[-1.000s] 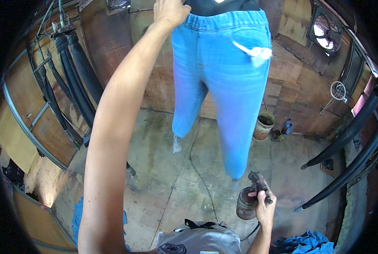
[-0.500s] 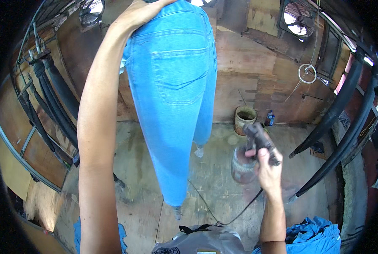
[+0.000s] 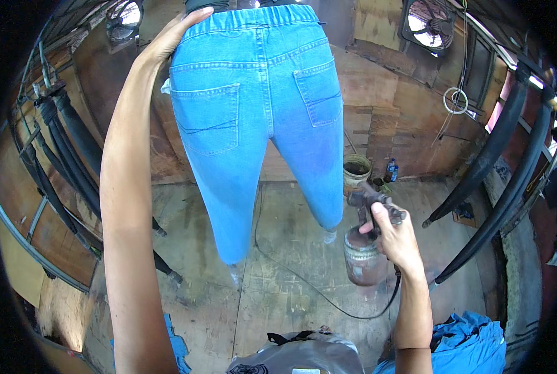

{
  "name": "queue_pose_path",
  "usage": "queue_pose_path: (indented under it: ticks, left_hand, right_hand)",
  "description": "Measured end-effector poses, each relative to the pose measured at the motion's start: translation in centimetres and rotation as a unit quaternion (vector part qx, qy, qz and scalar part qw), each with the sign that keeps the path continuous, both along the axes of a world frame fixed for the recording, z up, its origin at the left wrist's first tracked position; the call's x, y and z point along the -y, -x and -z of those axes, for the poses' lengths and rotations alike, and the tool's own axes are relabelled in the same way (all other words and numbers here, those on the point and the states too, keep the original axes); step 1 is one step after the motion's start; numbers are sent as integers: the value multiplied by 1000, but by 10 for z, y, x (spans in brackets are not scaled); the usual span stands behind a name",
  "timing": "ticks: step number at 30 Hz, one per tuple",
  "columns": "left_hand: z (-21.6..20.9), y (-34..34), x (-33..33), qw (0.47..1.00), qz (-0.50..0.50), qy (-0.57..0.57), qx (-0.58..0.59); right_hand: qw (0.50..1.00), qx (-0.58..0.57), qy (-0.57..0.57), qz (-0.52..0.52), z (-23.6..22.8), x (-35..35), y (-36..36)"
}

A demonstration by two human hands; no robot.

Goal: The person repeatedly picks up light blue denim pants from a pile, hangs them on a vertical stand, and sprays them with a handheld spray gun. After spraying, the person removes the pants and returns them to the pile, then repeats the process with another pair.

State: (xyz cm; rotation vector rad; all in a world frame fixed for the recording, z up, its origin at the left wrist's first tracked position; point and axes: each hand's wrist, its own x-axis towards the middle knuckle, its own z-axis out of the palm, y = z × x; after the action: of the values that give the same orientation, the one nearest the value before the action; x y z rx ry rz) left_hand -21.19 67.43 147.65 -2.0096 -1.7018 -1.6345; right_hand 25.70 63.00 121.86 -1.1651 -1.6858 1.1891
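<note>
A pair of bright blue jeans hangs upright in front of me, its back pockets facing me and both legs spread apart. The legs look filled out, with pale ends poking from the hems. At the upper left of the elastic waistband, my left hand is closed on the edge; some of its fingers are hidden behind the fabric. My right hand grips a dark spray gun to the right of the jeans. Below the gun hangs a cloudy cup, and a thin hose trails from it.
Black padded tubes hang at the left and right. A bucket and a small bottle stand by the back wall. Blue garments are heaped at the lower right. Two fans sit high up.
The jeans have turned from a side-on angle to show their full back. My left hand has shifted left with the waistband. The spray gun has moved slightly down.
</note>
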Motion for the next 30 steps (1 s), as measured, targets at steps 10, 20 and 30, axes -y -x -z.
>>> queue_pose_path:
  ticks: [10, 20, 30]
  left_hand:
    - [5, 14, -27, 987, 57, 75, 131]
    - [3, 7, -19, 994, 70, 53, 68]
    - [6, -26, 11, 1000, 8, 11, 9]
  right_hand:
    - [944, -201, -262, 25, -24, 6, -28]
    - [997, 58, -34, 23, 47, -16, 22]
    - [912, -311, -266, -11, -24, 39, 58]
